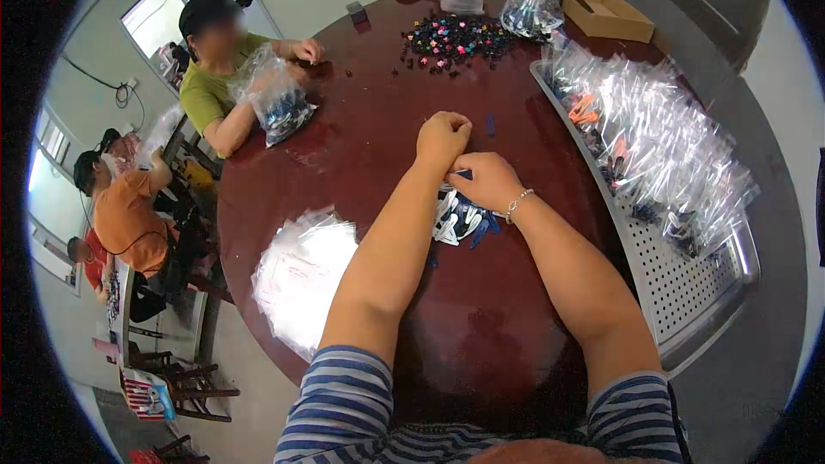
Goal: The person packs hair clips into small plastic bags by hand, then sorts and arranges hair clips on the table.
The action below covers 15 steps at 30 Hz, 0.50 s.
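Observation:
My left hand reaches over the dark red table with thumb and fingers pinched together; what it holds, if anything, is hidden. Just below and right of it, my right hand is curled closed, and a small dark blue piece, seemingly a hair clip, shows between its thumb and fingers. The hands nearly touch. Under them lies a small pile of white, black and blue hair clips, partly covered by my left forearm and right hand. A single blue clip rests beyond my right hand.
Clear plastic bags are stacked left of my left forearm. A perforated metal tray heaped with filled bags stands at the right. Farther back are a pile of dark and coloured clips, a cardboard box and a person handling a bag.

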{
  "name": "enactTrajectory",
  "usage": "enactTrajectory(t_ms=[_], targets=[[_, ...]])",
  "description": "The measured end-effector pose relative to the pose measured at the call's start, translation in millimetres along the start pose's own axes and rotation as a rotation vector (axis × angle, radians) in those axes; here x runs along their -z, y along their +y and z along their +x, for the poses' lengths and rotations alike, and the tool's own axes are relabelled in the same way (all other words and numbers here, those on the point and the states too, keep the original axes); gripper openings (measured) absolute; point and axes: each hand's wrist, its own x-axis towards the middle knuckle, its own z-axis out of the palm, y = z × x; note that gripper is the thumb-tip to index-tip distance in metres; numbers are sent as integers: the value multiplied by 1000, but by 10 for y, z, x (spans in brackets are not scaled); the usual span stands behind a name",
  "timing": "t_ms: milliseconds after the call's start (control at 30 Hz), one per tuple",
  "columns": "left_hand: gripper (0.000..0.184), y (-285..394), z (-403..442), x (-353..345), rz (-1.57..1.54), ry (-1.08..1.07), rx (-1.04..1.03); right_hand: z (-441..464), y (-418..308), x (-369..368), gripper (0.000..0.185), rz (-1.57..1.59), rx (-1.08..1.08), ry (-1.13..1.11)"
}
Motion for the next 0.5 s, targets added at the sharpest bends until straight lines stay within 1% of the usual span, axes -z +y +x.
enactTrajectory(t_ms=[67,200,233,267,300,367,400,433,467,500], targets=[[24,-44,6,-39,-9,21,-55,5,-22,19,22,-4,-17,-17],[25,12,-19,27,-10,3,-56,-4,-78,73,21,-46,-59,-76],[25,36,-20,59,-119,-61,-17,-14,-115,93,23,-37,-58,-66],[25,51,-31,103,-225,-121,25,0,-34,51,25,-50,20,-30],[25,67,-41,134,-211,-99,44,6,-26,50,25,-40,20,-49],[26,110,-39,153,-649,-138,244,19,-7,33,23,-15,32,-63],[26,118,-29,173,-641,-119,253,23,-2,23,22,-1,40,-55],[26,128,-19,183,-787,-160,318,22,-21,29,21,10,6,-56],[26,139,-5,191,-936,-204,379,32,15,10,21,14,16,-64],[26,170,-2,209,-979,-224,378,35,26,1,20,30,42,-23]])
